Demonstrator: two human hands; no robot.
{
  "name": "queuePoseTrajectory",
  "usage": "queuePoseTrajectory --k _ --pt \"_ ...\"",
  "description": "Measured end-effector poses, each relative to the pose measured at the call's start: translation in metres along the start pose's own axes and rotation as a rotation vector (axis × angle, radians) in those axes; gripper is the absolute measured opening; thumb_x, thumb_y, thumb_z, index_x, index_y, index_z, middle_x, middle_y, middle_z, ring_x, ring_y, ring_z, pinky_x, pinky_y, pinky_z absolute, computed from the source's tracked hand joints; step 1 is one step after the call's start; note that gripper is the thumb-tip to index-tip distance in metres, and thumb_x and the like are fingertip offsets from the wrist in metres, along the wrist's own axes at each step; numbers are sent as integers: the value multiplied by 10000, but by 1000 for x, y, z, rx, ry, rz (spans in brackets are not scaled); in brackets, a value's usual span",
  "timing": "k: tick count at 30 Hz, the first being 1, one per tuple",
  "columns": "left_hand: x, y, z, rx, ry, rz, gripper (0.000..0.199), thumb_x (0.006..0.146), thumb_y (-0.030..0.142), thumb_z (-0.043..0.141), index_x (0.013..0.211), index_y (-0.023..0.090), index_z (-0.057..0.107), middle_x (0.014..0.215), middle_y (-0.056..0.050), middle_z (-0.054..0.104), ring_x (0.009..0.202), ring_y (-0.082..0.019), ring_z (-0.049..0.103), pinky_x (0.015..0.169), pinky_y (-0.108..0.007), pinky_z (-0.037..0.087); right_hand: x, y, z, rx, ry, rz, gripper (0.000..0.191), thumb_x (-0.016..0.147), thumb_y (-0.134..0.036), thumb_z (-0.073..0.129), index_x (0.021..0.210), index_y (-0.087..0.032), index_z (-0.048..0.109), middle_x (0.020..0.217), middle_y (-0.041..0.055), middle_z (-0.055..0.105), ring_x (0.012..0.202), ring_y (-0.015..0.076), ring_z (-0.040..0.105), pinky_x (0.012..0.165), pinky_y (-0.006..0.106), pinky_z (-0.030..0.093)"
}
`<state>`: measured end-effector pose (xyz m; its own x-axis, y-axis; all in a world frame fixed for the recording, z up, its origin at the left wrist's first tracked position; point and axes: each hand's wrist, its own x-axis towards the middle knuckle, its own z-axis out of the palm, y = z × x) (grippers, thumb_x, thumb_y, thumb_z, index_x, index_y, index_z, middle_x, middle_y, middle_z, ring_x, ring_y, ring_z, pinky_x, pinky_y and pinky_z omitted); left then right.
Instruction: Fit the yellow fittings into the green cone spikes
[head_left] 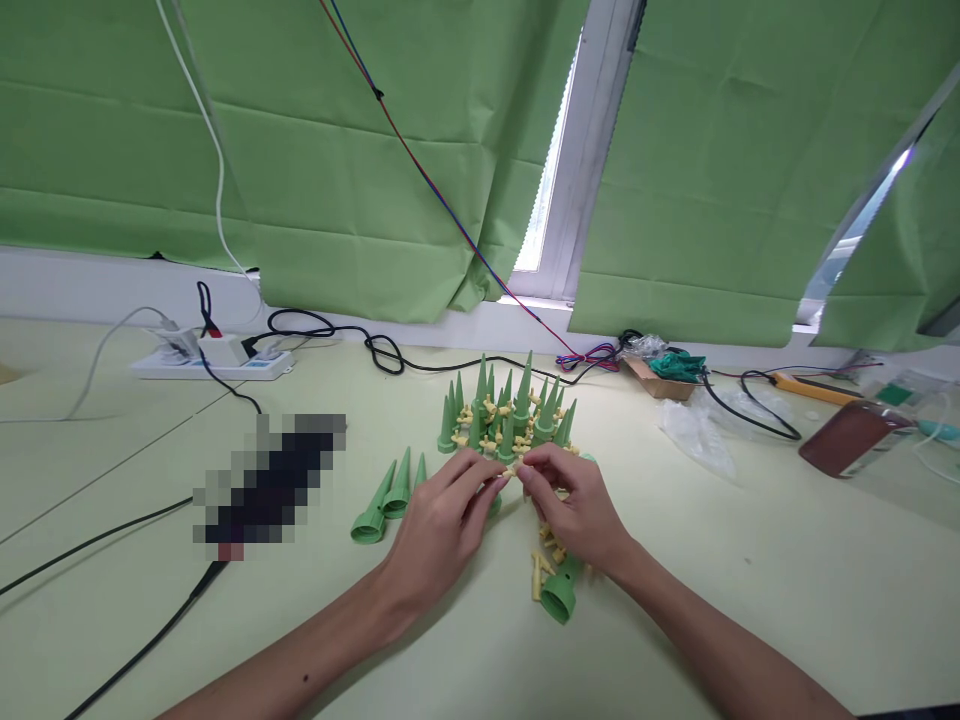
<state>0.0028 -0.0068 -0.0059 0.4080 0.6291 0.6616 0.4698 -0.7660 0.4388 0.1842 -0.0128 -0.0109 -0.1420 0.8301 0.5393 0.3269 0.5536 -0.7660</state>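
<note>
Both forearms come in from the bottom edge, angled twd each other; L hand & R hand nearly meet around the ctr, over the desk, backs mostly up. L thumb + index are pinched on one end of a small yellow pc; R thumb + index nip the other end, the rest of the R fingers curled in. Hardly any gap btwn thumb & index on either side. The pc is short, slim, pale yellow, approx. level btwn the hands; partly covered, fine detail too small to tell. It's just on the near side of a cluster of upright green cones, tips up, w/ more yellow bits in among them. A few lying cones are beside L hand, at least two w/ hollow bases twd the cam. Below R hand: a single cone, hollow base also facing the cam, w/ loose yellow pcs right by it.
</note>
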Motion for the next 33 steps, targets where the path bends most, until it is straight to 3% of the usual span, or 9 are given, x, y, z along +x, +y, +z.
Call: queuePoseTrajectory --k 4,7,11,17,21,25,33 --pt "1 0 -1 54 76 -24 69 960 184 509 965 198 577 904 -27 594 737 -131 548 657 -248 452 2 1 -1 -55 50 -10 195 947 -315 523 820 -183 586 656 1 559 552 121 522 511 235 430" --pt "2 -1 -1 122 126 -66 89 932 203 546 1021 195 548 958 -51 598 859 -180 550 731 -297 464 3 2 -2 -88 89 8 201 943 -322 525 813 -183 591 665 7 570 558 127 525 513 240 433" --pt "3 -5 0 171 11 -123 154 922 251 555 1068 202 554 1038 -69 612 1006 -244 518 823 -377 463 3 3 -3 -113 106 10 205 940 -326 524 811 -182 595 679 15 590 571 134 538 529 247 449" --pt "0 -11 4 229 -181 -213 165 900 251 582 1046 180 608 1027 -68 651 984 -272 518 836 -435 449 5 5 -4 -164 104 13 220 948 -327 513 811 -177 598 684 23 606 583 137 546 544 250 455" --pt "1 -11 3 216 -215 -209 88 910 231 552 926 183 624 935 -55 656 912 -259 539 795 -412 445 6 5 -4 -176 97 14 238 955 -342 505 810 -179 599 687 25 610 588 139 550 548 251 460" --pt "2 -10 2 192 -213 -185 138 913 216 532 793 179 587 814 -38 628 832 -236 536 754 -377 438 6 5 -4 -179 85 11 250 957 -355 502 810 -178 600 689 25 611 581 138 547 540 248 462" --pt "4 -9 1 161 -139 -215 146 945 230 472 831 187 552 836 -28 629 810 -212 561 686 -315 422 5 7 -4 -227 43 8 222 957 -316 502 807 -183 596 681 22 616 562 133 526 508 238 402"
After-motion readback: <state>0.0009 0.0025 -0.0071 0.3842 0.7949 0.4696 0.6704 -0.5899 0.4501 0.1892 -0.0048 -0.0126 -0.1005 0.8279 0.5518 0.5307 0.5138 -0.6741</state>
